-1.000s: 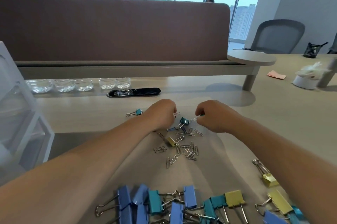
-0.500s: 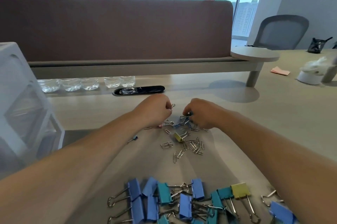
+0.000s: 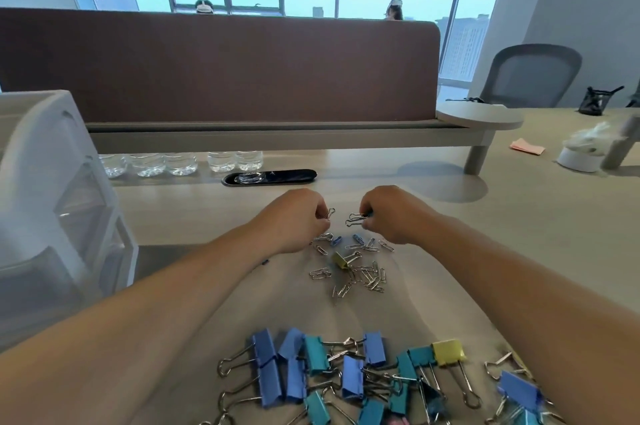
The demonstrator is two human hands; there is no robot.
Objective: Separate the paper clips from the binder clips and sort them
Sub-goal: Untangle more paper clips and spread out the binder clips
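My left hand point(image 3: 298, 217) pinches a silver paper clip point(image 3: 329, 213) above the table. My right hand point(image 3: 391, 213) grips a small binder clip point(image 3: 356, 219) whose wire handles stick out to the left. Below the hands lies a loose scatter of silver paper clips point(image 3: 367, 277), with a small yellow binder clip point(image 3: 341, 260) and two small blue ones point(image 3: 356, 239) among them. A pile of large blue, teal and yellow binder clips point(image 3: 346, 372) lies at the near edge.
A white plastic drawer unit point(image 3: 55, 210) stands at the left. Several water bottles point(image 3: 180, 163) and a black cable slot point(image 3: 270, 177) sit under the brown divider point(image 3: 221, 68). A grey chair point(image 3: 530, 76), a pink paper point(image 3: 527, 146) and a white holder point(image 3: 580, 158) are at the right.
Both hands have drawn together over the scatter and lifted slightly. The right hand now holds a small binder clip, and the left a paper clip. The camera has tilted up.
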